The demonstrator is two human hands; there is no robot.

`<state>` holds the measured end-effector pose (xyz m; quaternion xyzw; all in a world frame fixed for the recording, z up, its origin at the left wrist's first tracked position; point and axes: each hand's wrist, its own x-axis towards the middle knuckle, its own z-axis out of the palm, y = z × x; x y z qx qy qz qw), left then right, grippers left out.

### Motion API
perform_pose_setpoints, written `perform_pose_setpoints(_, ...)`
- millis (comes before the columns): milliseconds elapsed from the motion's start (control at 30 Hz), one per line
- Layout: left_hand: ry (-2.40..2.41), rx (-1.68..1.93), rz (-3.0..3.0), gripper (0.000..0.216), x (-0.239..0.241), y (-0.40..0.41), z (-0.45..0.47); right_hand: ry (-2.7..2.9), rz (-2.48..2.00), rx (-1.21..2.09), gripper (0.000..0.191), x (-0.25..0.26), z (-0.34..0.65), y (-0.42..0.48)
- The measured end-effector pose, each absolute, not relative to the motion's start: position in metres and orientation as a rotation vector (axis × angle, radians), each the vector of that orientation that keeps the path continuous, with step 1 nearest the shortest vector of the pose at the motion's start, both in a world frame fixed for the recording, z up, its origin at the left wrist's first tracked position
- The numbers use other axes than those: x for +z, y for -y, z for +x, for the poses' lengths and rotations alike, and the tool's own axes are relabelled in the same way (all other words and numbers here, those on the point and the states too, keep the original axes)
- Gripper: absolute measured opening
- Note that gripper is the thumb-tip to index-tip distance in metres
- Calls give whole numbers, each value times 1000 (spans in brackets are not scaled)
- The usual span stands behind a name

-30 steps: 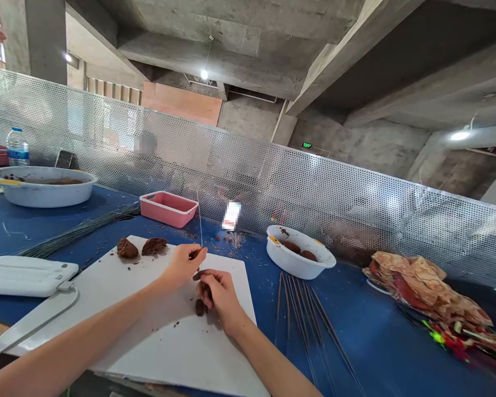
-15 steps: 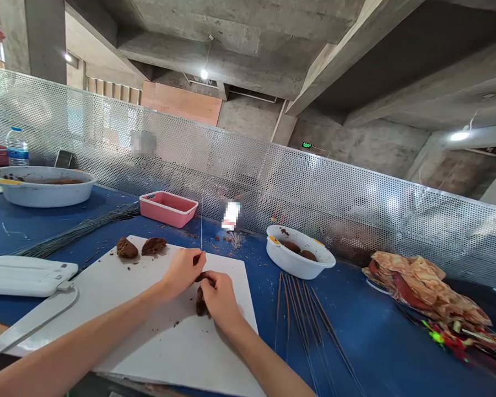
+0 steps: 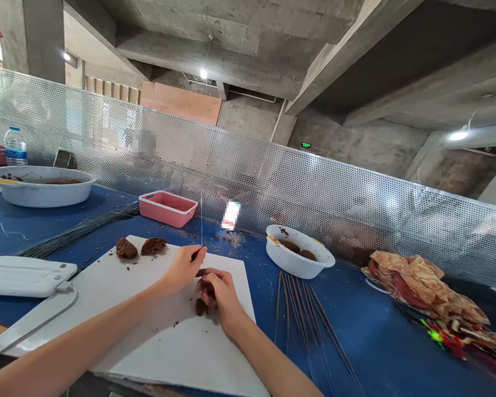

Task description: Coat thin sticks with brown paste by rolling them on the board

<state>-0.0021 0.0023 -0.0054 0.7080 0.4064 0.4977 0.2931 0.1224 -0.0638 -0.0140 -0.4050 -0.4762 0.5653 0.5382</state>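
Your left grip (image 3: 184, 268) pinches the thin wire (image 3: 201, 220), now upright; your right grip (image 3: 224, 295) curls around a brown lump (image 3: 200, 306).

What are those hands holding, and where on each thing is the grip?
The left hand pinches a thin upright wire near its lower end. The right hand grips a brown lump at its upper part, though the fingers hide the exact hold.

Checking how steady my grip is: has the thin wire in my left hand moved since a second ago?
Yes: its top has swung rightward, past the end of the pink tray, so the thin wire stands more upright.
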Motion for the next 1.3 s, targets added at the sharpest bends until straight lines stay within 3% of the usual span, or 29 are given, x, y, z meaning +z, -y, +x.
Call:
perform_pose_setpoints(300,-1027,1326,1803,48,-10,-7,-1,1120,-917,1409,17,-17,124,63)
perform_pose_setpoints(567,-1089,1323,1786,46,-14,-9,-2,1161,-945,1375,25,-15,124,62)
perform_pose_setpoints(1300,-1160,1321,1804,47,-13,-10,-1,1245,-1007,1290,24,-22,124,60)
